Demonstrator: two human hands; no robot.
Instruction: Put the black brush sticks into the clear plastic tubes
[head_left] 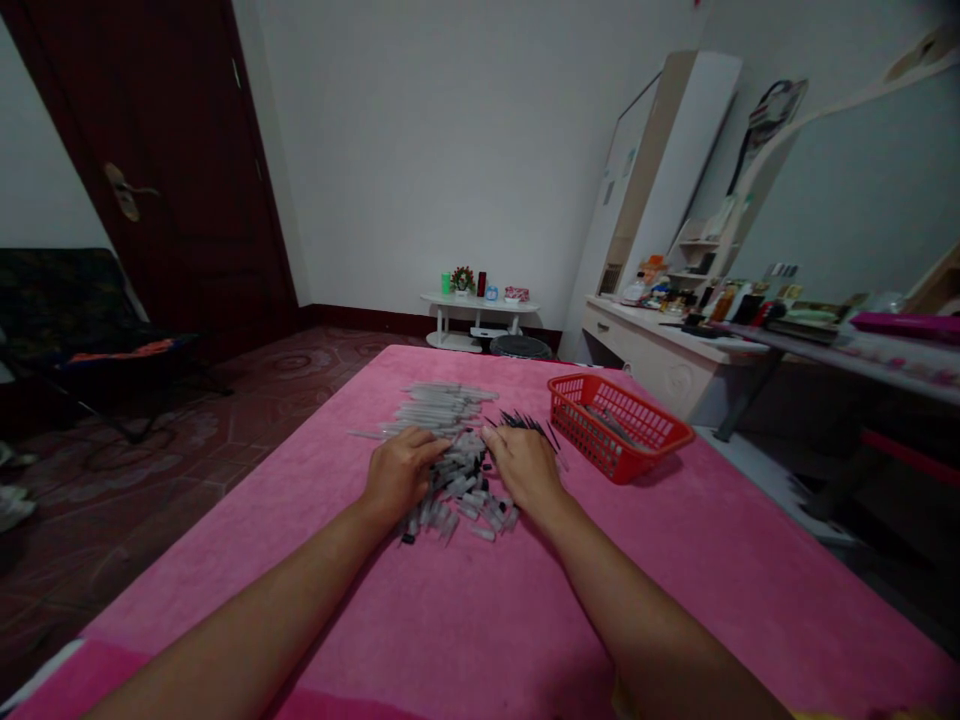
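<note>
Both my hands rest on a heap of small grey pen parts with black tips in the middle of a pink cloth-covered table. My left hand lies palm down on the heap's left side, fingers curled into the pieces. My right hand lies on the right side, its fingers bent and pressed into the pile. What each hand grips is hidden under the fingers. A row of longer grey tubes lies just beyond the heap, and thin black sticks fan out past my right hand.
A red plastic basket with a few pieces inside stands to the right of the heap. A desk crowded with bottles and a white cabinet are on the right. A low white shelf, a dark door and a chair stand farther back.
</note>
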